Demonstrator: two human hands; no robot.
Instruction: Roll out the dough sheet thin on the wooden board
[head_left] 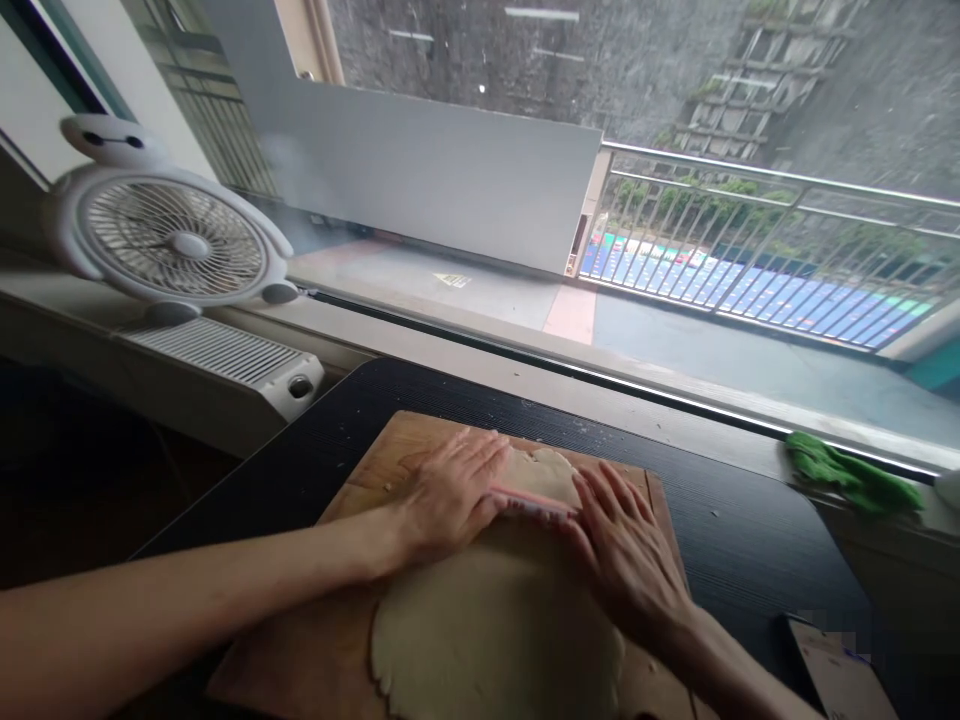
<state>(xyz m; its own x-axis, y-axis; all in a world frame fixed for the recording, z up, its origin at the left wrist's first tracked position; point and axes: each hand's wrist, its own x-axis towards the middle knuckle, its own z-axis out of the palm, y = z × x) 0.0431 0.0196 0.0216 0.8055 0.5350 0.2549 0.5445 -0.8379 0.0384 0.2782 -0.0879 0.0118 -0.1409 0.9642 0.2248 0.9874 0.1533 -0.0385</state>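
A large sheet of pale dough (495, 620) is spread over a wooden board (352, 500), its far end reaching past my hands. Across the dough lies a slim roller (536, 503), pinkish with a printed pattern; both its ends are hidden under my hands. My left hand (454, 495) rests palm down over the roller's left end, fingers stretched forward. Over the right end lies my right hand (626, 535), palm down with its fingers straight and slightly apart. Neither hand's fingers wrap round the roller.
The board lies on a black table (742, 530) by a window. A white character-shaped fan (187, 245) stands on the sill at left, above a white slotted unit (232, 355). A green cloth (851, 475) lies at right. A phone (840, 665) is at the lower right.
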